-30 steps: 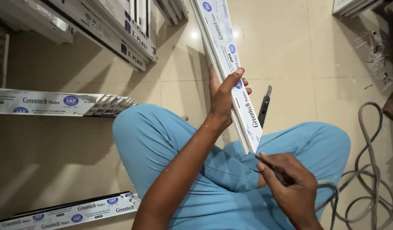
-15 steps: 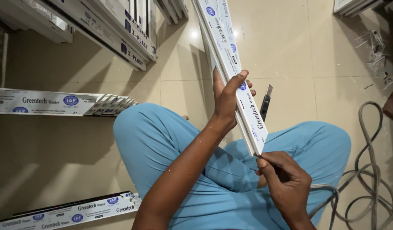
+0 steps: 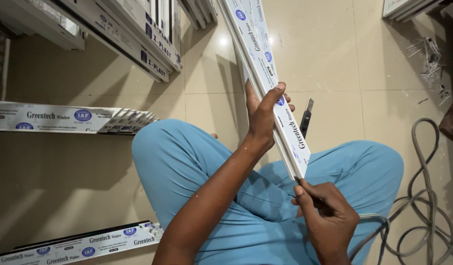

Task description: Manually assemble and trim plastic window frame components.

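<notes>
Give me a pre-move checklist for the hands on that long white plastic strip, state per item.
1. Left hand grips the long white plastic profile strip with printed film: ok, fingers wrap it partway up its length.
2. Right hand at the strip's near end: ok, it sits just below the cut end, holding a thin dark tool; what tool, cannot tell.
3. Strip's near end over the lap in blue trousers: ok.
4. Black-handled utility knife on the tiled floor: not ok, it lies close beside the strip, blade exposed.
5. Grey cable loops on the floor: ok, clear of both hands.
6. Tool tip contact with the strip: cannot tell.
</notes>
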